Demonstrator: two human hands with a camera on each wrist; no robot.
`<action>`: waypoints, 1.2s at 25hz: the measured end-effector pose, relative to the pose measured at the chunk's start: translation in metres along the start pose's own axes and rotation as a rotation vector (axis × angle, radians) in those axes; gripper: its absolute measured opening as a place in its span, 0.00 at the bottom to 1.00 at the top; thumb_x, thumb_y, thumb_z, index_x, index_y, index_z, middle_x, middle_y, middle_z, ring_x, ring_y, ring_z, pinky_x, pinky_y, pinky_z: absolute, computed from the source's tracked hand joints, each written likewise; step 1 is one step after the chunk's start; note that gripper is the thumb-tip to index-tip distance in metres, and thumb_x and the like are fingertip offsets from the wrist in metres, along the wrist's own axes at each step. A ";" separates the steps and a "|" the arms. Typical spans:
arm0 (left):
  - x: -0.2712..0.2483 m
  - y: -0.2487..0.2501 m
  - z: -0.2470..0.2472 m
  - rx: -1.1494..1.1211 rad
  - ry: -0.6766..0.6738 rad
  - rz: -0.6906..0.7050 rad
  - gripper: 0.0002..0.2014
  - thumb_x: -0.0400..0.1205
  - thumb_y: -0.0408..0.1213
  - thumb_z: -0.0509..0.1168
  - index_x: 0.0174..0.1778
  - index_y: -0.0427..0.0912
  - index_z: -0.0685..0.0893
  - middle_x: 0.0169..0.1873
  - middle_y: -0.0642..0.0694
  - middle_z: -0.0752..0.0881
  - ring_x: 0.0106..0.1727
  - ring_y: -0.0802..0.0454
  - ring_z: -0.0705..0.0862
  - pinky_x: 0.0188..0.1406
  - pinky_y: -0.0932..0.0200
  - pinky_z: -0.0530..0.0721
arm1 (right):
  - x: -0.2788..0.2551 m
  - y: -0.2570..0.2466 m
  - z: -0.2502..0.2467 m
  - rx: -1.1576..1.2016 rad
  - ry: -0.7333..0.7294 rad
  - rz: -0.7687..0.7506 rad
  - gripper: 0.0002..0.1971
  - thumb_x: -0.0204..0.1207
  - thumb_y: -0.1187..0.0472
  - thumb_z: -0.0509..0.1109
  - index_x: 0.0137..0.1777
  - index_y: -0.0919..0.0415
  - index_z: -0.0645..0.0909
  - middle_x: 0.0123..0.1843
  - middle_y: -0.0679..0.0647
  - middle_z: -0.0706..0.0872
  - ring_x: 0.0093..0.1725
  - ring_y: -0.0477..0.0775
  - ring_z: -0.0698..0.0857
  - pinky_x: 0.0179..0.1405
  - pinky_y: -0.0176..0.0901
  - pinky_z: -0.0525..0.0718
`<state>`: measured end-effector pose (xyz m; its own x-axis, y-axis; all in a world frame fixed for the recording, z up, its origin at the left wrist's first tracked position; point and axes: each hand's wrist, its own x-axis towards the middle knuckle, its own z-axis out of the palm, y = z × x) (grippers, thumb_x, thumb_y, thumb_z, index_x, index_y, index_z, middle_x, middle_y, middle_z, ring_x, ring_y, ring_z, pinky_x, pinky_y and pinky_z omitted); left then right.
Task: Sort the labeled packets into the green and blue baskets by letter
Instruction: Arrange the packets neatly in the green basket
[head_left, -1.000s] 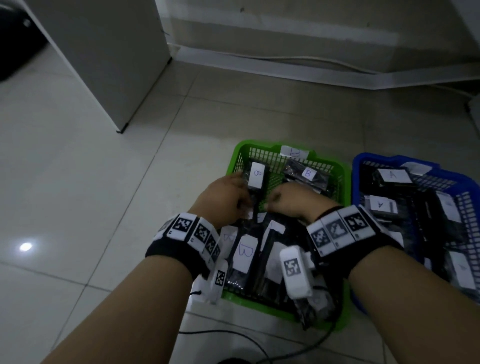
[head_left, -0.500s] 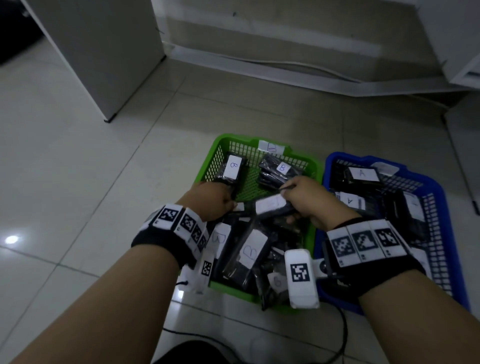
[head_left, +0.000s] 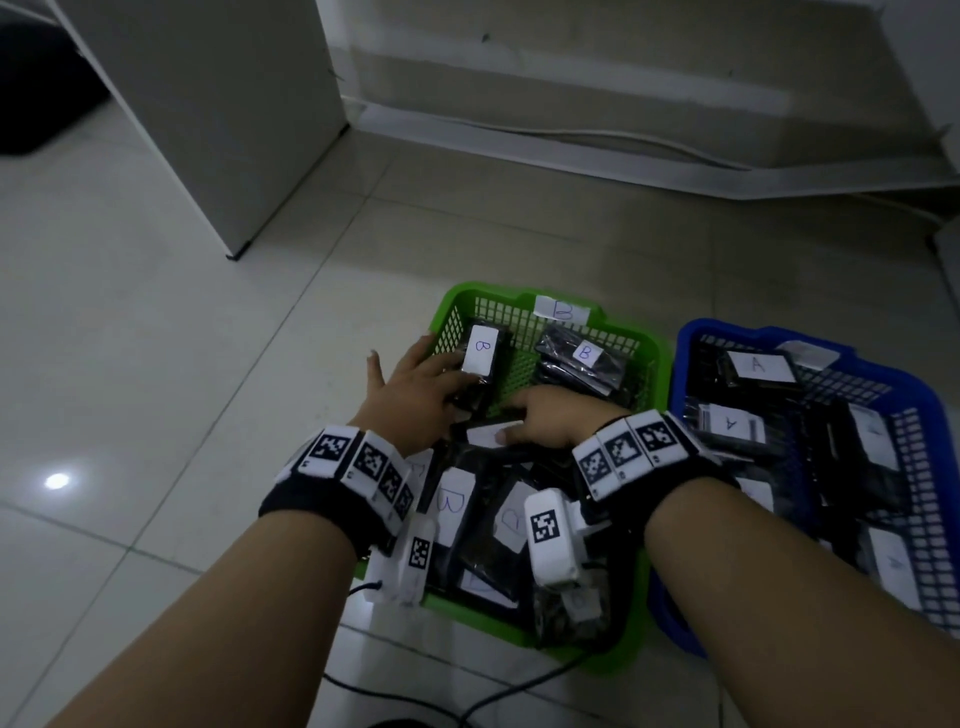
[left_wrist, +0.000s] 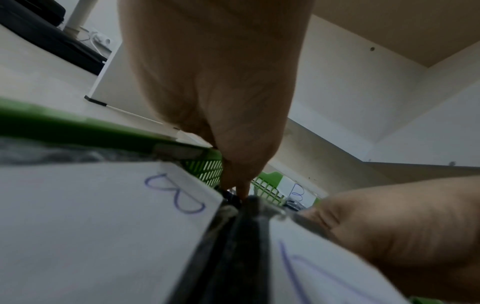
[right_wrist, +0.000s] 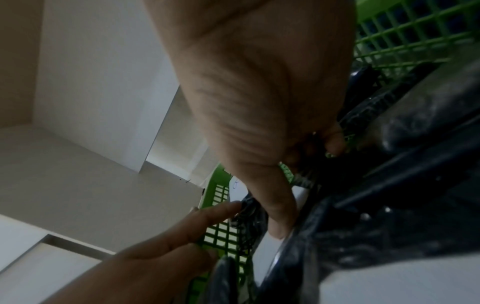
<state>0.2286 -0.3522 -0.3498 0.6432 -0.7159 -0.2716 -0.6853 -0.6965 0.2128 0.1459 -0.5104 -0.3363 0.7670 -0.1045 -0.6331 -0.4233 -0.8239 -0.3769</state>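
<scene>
The green basket (head_left: 483, 292) holds several black packets with white B labels; the blue basket (head_left: 727, 328) to its right holds A packets. My left hand (head_left: 415, 387) lies at the green basket's left wall, fingers straight and spread, touching the upright B packet (head_left: 480, 353). My right hand (head_left: 556, 423) sits mid-basket and pinches a packet (head_left: 485, 435), thumb on its white label. In the right wrist view the thumb (right_wrist: 280, 216) presses that label and the other fingers curl behind black plastic. The left wrist view shows a B label (left_wrist: 130, 205) close up.
A white cabinet (head_left: 208, 104) stands at the back left on the tiled floor. A white cable (head_left: 623, 140) runs along the wall base. A black cable (head_left: 493, 696) trails on the floor in front of the green basket. Another B packet (head_left: 584, 356) lies at the back.
My right hand has brought its packet left and down into the middle of the green basket. My left hand has spread its fingers and reached forward to the upright B packet.
</scene>
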 end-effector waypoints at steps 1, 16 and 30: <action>0.000 -0.001 0.000 -0.034 0.003 -0.003 0.24 0.83 0.40 0.56 0.75 0.65 0.66 0.80 0.63 0.57 0.83 0.56 0.39 0.73 0.21 0.39 | 0.001 0.001 -0.002 -0.013 -0.034 -0.001 0.24 0.76 0.46 0.69 0.66 0.61 0.80 0.64 0.58 0.84 0.61 0.59 0.82 0.64 0.49 0.79; 0.008 -0.006 0.000 -0.214 0.013 -0.054 0.21 0.85 0.40 0.52 0.73 0.60 0.71 0.80 0.61 0.61 0.83 0.59 0.41 0.77 0.27 0.42 | -0.028 -0.006 -0.019 0.176 0.042 0.103 0.14 0.76 0.52 0.68 0.41 0.64 0.83 0.44 0.57 0.86 0.43 0.55 0.83 0.43 0.42 0.80; 0.011 -0.012 0.002 -0.140 -0.002 0.047 0.24 0.81 0.36 0.59 0.74 0.58 0.72 0.80 0.58 0.61 0.84 0.53 0.42 0.78 0.29 0.47 | -0.038 -0.005 -0.037 0.650 0.384 0.204 0.13 0.75 0.59 0.70 0.47 0.72 0.82 0.38 0.67 0.87 0.35 0.70 0.89 0.39 0.67 0.89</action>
<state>0.2432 -0.3510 -0.3571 0.6107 -0.7480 -0.2597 -0.6603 -0.6621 0.3544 0.1370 -0.5232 -0.2852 0.7065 -0.5017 -0.4991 -0.6805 -0.2881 -0.6738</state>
